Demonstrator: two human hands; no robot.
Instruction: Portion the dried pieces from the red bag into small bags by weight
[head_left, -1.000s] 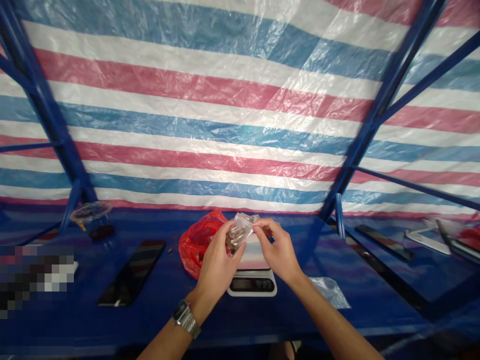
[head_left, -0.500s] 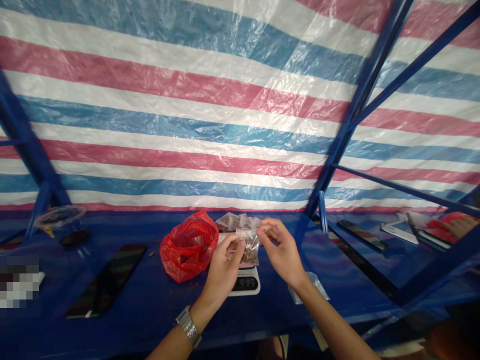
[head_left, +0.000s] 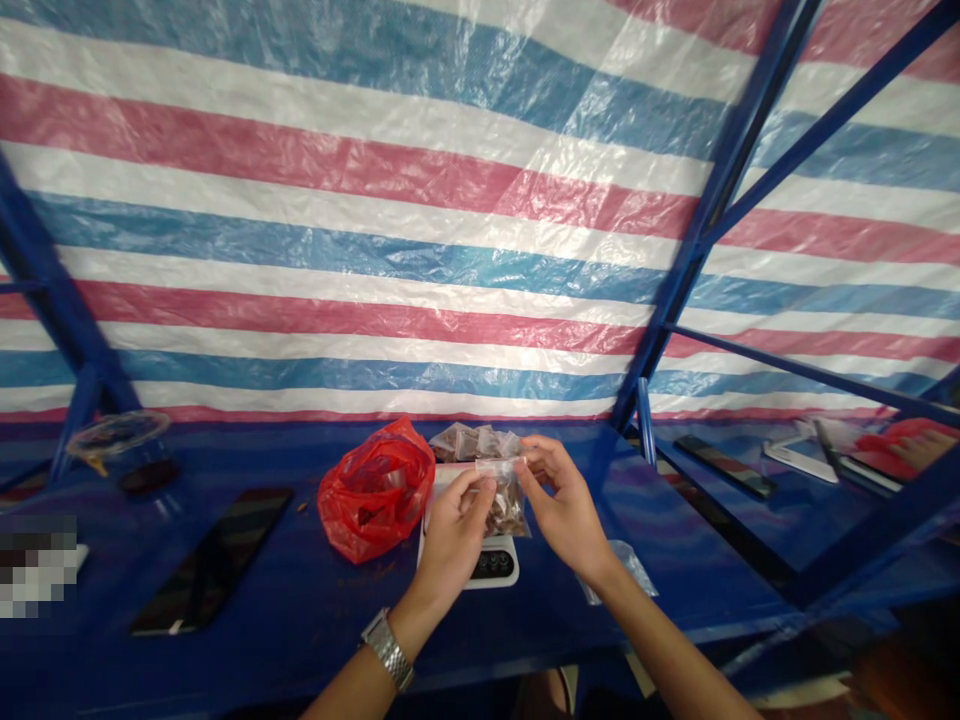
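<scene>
A small clear zip bag [head_left: 508, 508] with brown dried bits in it hangs between my hands, above a white kitchen scale [head_left: 504, 572]. My left hand [head_left: 459, 525] pinches the bag's upper left side between thumb and fingers. At its upper right corner, my right hand [head_left: 562, 495] closes thumb and forefinger on the top edge. Behind the scale lie several filled zip bags [head_left: 472, 441]. An open red plastic bag [head_left: 377, 490] stands to the left of the scale; what is inside is hard to make out. Clear plastic bags [head_left: 630, 570] lie beneath my right forearm.
A black phone [head_left: 214, 560] lies on the blue table [head_left: 300, 650] at left, with a clear plastic cup [head_left: 131, 450] behind it. Blue metal posts [head_left: 675, 270] rise at the right. Beyond them are another phone [head_left: 724, 467] and another person's hand [head_left: 930, 450] by red plastic.
My right thumb and fingers have shifted slightly along the zip bag's top edge. The bag has moved a little to the right and its contents show more clearly.
</scene>
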